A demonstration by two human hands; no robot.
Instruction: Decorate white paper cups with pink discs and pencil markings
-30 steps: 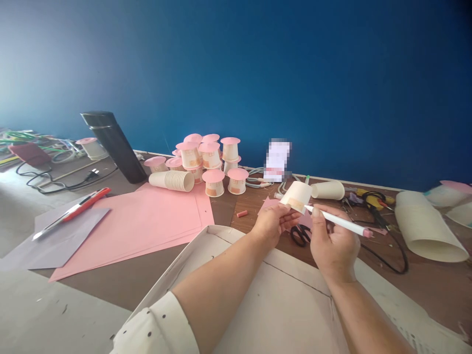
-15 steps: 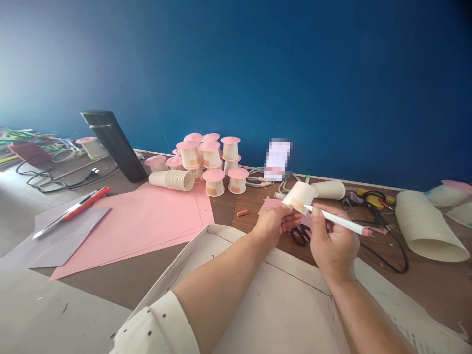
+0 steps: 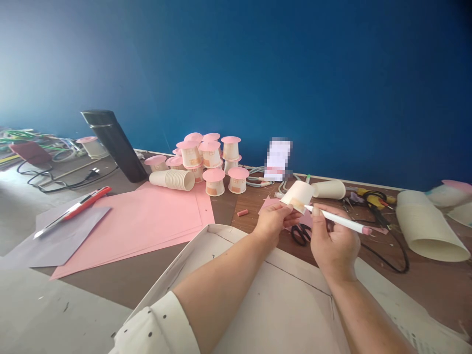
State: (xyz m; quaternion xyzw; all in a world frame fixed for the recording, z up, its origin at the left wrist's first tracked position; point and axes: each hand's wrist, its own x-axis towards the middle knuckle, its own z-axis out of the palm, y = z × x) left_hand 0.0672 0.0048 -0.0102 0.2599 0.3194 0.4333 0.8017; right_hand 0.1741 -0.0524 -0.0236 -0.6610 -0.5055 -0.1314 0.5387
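Paper cup (image 3: 299, 192) x1, L hand (image 3: 272, 223); marker (image 3: 344, 221) x1, R hand (image 3: 335, 248)

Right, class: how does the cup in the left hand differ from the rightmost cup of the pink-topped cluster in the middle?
The held cup is tilted in the left hand; the cluster cup stands upright on the table.
The held cup has no pink disc; the cluster cup wears one.
A white pen meets the held cup; none touches the cluster cup.
Both are whitish, narrow end up, with an orange patch.
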